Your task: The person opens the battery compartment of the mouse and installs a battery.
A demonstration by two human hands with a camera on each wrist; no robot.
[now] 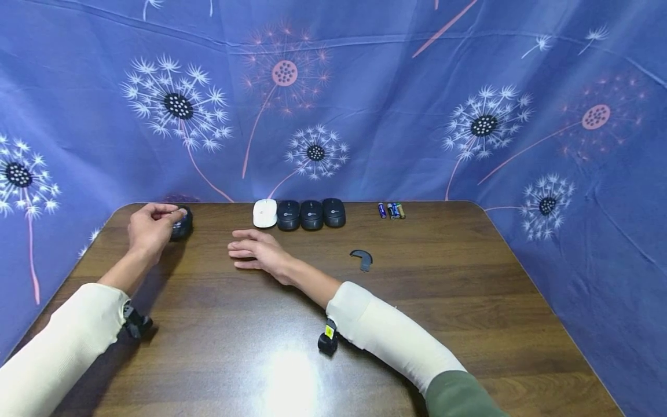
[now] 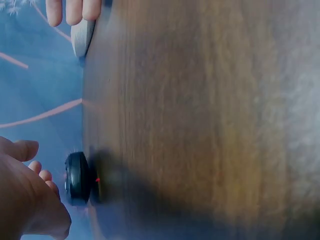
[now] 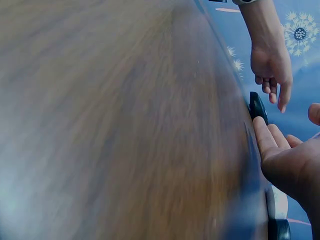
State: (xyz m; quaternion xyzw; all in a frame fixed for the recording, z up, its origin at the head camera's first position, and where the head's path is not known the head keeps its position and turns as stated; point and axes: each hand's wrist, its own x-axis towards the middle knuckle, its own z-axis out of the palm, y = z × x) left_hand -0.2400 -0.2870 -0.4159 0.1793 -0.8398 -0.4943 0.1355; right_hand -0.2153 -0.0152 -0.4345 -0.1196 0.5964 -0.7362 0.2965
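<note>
At the far left of the table, my left hand (image 1: 151, 227) hovers over a black computer mouse (image 1: 181, 225) with its fingers loosely bent. The left wrist view shows a small gap between those fingers and the mouse (image 2: 77, 179), and a red light glows at the mouse's underside. My right hand (image 1: 260, 253) is held with its fingers extended leftward, in front of a white mouse (image 1: 264, 213), and holds nothing. From the right wrist, the palm (image 3: 290, 160) is seen turned toward the left hand (image 3: 272, 67).
Three more black mice (image 1: 311, 215) stand in a row beside the white one along the back edge. Several small batteries (image 1: 392, 211) lie farther right. A curved dark battery cover (image 1: 363, 259) lies mid-table. Behind the table hangs a blue flowered cloth (image 1: 365, 116).
</note>
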